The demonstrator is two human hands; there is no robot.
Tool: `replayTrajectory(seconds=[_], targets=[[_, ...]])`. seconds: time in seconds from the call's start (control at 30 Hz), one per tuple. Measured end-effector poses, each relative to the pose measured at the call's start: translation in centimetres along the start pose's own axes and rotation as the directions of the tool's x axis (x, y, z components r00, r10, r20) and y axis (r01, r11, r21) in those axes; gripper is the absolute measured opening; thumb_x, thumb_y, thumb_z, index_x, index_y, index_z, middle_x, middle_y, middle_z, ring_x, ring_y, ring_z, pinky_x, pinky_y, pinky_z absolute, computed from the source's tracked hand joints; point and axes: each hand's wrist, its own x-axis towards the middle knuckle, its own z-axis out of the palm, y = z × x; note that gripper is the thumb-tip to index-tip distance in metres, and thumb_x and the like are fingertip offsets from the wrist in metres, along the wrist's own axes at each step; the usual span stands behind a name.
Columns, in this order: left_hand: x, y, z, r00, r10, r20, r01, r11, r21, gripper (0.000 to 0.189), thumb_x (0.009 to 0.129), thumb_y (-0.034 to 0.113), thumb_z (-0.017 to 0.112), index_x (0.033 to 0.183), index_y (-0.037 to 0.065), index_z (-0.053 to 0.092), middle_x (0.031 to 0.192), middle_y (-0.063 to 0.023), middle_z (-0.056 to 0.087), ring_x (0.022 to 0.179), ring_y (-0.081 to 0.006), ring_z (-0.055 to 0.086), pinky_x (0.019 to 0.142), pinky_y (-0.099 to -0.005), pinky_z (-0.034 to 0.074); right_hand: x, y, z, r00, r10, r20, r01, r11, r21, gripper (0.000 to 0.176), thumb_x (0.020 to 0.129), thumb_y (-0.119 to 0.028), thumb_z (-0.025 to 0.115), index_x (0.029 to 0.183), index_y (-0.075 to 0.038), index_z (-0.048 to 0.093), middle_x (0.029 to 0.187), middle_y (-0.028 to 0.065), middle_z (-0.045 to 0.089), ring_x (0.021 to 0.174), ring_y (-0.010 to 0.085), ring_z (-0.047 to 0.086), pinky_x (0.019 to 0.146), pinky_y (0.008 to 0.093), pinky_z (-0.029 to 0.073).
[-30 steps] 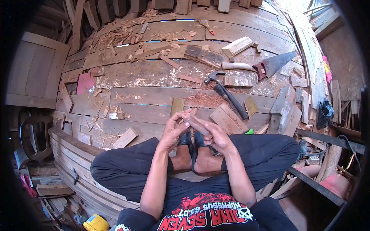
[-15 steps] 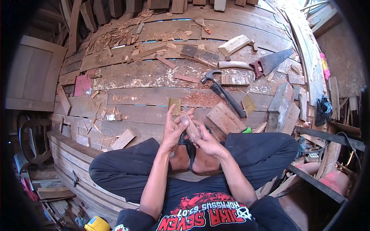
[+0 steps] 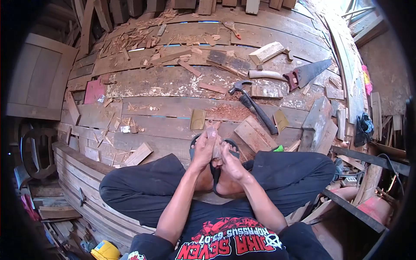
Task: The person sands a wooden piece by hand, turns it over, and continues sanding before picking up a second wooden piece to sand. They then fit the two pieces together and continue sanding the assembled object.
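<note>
Over my feet, between my crossed legs, both hands meet around a small piece of wood point(image 3: 216, 149). My left hand point(image 3: 202, 151) is closed on its left side, with the thumb lying along the upper end. From the right, my right hand point(image 3: 232, 164) grips the lower part, its fingers curled and partly hidden. A yellowish sheet point(image 3: 198, 119), like sandpaper, lies on the floor just beyond my hands. To the right are a wooden block point(image 3: 253, 133) and a second such sheet point(image 3: 281, 121).
A claw hammer point(image 3: 255, 106) lies ahead to the right, near a handsaw point(image 3: 308, 73) and a pale curved handle point(image 3: 266, 74). A paintbrush point(image 3: 232, 29) is farther off. Wood scraps and shavings cover the plank floor point(image 3: 147, 91). Stacked boards point(image 3: 82, 173) stand at my left.
My left fingers, stretched out before, have folded around the wood piece. Both hands have drawn closer together, and the piece now points more upright. The view has shifted slightly.
</note>
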Motion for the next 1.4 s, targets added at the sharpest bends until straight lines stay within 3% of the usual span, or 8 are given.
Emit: replayTrajectory(seconds=[0.2, 0.3, 0.5, 0.63, 0.9, 1.0, 1.13, 1.4], targets=[[-0.1, 1.7, 0.2, 0.977, -0.080, 0.200, 0.079, 0.997, 0.013, 0.051, 0.110, 0.031, 0.056, 0.151, 0.003, 0.044, 0.103, -0.0071, 0.070, 0.092, -0.0171, 0.071, 0.083, -0.0320, 0.059, -0.5, -0.4, 0.6, 0.990, 0.007, 0.142, -0.048, 0.956, 0.289, 0.057, 0.108, -0.060, 0.041, 0.125, -0.010, 0.061, 0.099, 0.0059, 0.064, 0.078, 0.0176, 0.062, 0.071, 0.0331, 0.052], [-0.1, 1.7, -1.0, 0.954, -0.102, 0.283, 0.127, 0.989, -0.071, 0.057, 0.109, 0.029, 0.058, 0.156, 0.003, 0.039, 0.112, -0.0102, 0.071, 0.102, -0.0191, 0.071, 0.091, -0.0346, 0.058, -0.1, -0.3, -1.0, 0.867, -0.093, 0.489, -0.115, 0.918, 0.379, 0.053, 0.108, -0.056, 0.045, 0.125, -0.008, 0.059, 0.101, 0.0061, 0.066, 0.073, 0.0174, 0.062, 0.066, 0.0318, 0.052], [1.7, -0.3, -3.7, 0.938, -0.138, 0.317, 0.109, 0.988, 0.108, 0.075, 0.106, 0.026, 0.063, 0.165, 0.005, 0.023, 0.113, -0.0035, 0.063, 0.108, -0.0136, 0.062, 0.098, -0.0311, 0.052, -2.5, -4.2, 3.7, 0.992, 0.130, -0.008, -0.127, 0.980, 0.155, 0.029, 0.110, -0.038, 0.053, 0.112, -0.009, 0.052, 0.092, 0.0025, 0.056, 0.067, 0.0102, 0.054, 0.052, 0.0247, 0.042], [0.1, 1.4, -2.2, 0.939, -0.091, 0.332, 0.158, 0.971, -0.180, 0.067, 0.106, 0.028, 0.062, 0.160, 0.004, 0.031, 0.114, -0.0055, 0.065, 0.110, -0.0173, 0.064, 0.099, -0.0332, 0.052, -2.7, -4.5, 2.4, 0.948, 0.104, 0.302, -0.174, 0.961, 0.214, 0.016, 0.111, -0.029, 0.052, 0.117, -0.014, 0.049, 0.092, 0.0001, 0.051, 0.064, 0.0068, 0.047, 0.050, 0.0203, 0.038], [3.7, 0.4, -4.0, 0.963, -0.229, 0.139, 0.264, 0.896, -0.356, 0.058, 0.099, 0.041, 0.071, 0.139, 0.004, 0.052, 0.122, -0.0100, 0.068, 0.112, -0.0215, 0.066, 0.100, -0.0385, 0.053, -4.3, -7.7, 2.2, 0.984, 0.123, 0.131, -0.136, 0.986, 0.097, 0.030, 0.110, -0.034, 0.054, 0.132, -0.015, 0.049, 0.087, -0.0033, 0.047, 0.059, 0.0040, 0.043, 0.051, 0.0205, 0.038], [6.0, -1.4, -4.2, 0.900, -0.131, -0.416, 0.374, 0.722, 0.583, 0.064, 0.086, 0.055, 0.080, 0.121, 0.002, 0.069, 0.106, -0.0074, 0.072, 0.111, -0.0227, 0.068, 0.097, -0.0389, 0.054, -4.0, -7.9, 1.2, 0.995, 0.100, -0.007, -0.099, 0.990, 0.100, 0.036, 0.108, -0.038, 0.054, 0.133, -0.013, 0.050, 0.082, -0.0057, 0.046, 0.052, 0.0036, 0.040, 0.050, 0.0223, 0.038], [4.8, -5.2, -4.4, 0.952, 0.228, -0.206, 0.221, -0.042, 0.974, 0.062, 0.076, 0.044, 0.086, 0.118, 0.001, 0.072, 0.137, -0.0210, 0.060, 0.129, -0.0391, 0.052, 0.110, -0.0516, 0.040, -3.7, -8.1, 1.4, 0.992, 0.067, -0.112, -0.057, 0.994, 0.090, 0.025, 0.108, -0.035, 0.051, 0.114, -0.011, 0.050, 0.078, -0.0057, 0.046, 0.051, 0.0039, 0.039, 0.050, 0.0244, 0.036], [5.0, -4.1, -4.6, 0.958, 0.226, -0.176, 0.097, 0.322, 0.942, 0.047, 0.093, 0.037, 0.072, 0.120, -0.001, 0.069, 0.125, -0.0250, 0.060, 0.121, -0.0402, 0.055, 0.102, -0.0524, 0.043, -3.1, -7.1, 0.6, 0.965, -0.071, -0.254, 0.060, 0.997, -0.048, 0.034, 0.108, -0.036, 0.051, 0.131, -0.011, 0.044, 0.078, -0.0023, 0.048, 0.054, 0.0080, 0.046, 0.051, 0.0268, 0.048]])
